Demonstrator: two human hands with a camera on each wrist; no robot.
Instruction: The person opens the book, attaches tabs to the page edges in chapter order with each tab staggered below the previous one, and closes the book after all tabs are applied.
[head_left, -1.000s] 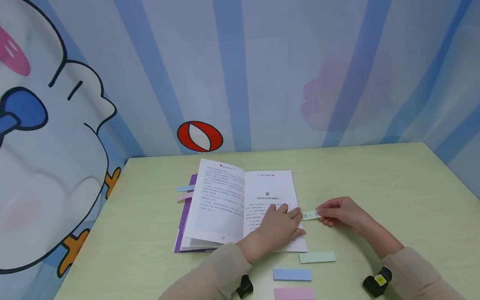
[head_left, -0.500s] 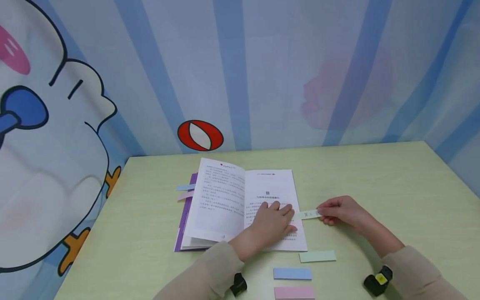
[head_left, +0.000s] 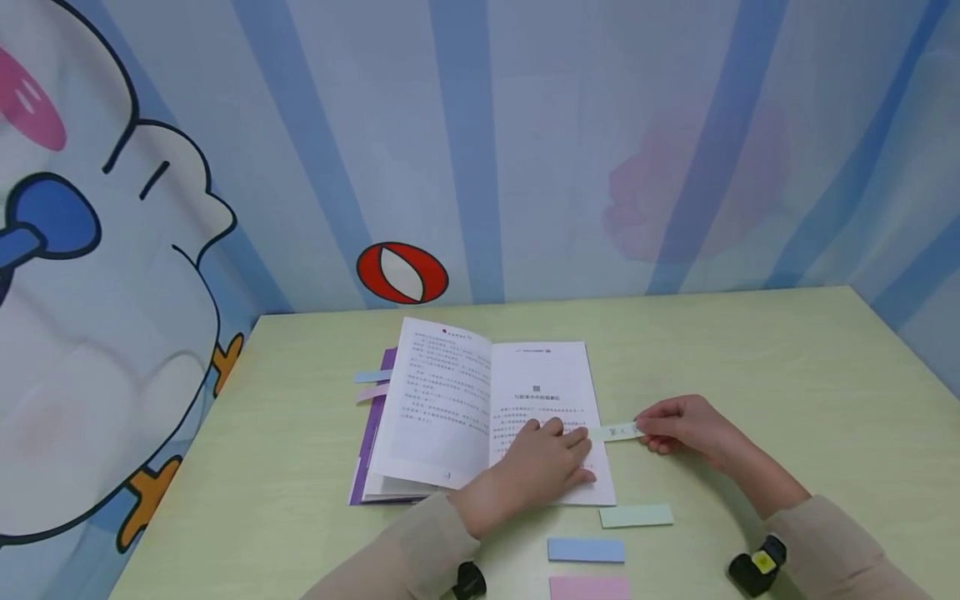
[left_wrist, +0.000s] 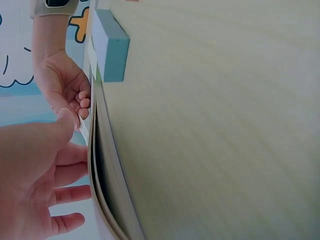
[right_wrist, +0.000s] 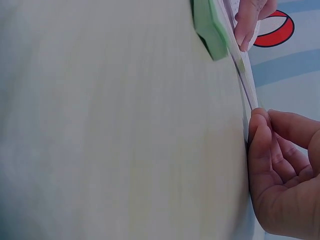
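An open book [head_left: 442, 417] with a purple cover lies on the table, its printed pages facing up. My left hand [head_left: 543, 462] rests on the right-hand page, fingers extended, their tips at the page's outer part. A pale green sticky note strip [head_left: 618, 432] with handwriting juts out past the right page edge. My right hand [head_left: 686, 425] pinches the outer end of that strip between thumb and fingers. In the left wrist view the fingers [left_wrist: 70, 195] of my left hand lie straight and spread over the page. The right wrist view shows the thumb and index tips of my right hand [right_wrist: 285, 170] together.
Below the book on the table [head_left: 795, 358] lie a green sticky note pad [head_left: 636, 516], a blue pad [head_left: 585, 550] and a pink pad [head_left: 589, 587]. Blue [head_left: 372, 377] and pink tabs [head_left: 372, 392] stick out from the book's left side. A patterned cloth backdrop stands behind.
My left hand has slid leftward off the page edge onto the page, uncovering more of the strip's inner end. The right hand keeps its pinch in nearly the same spot.
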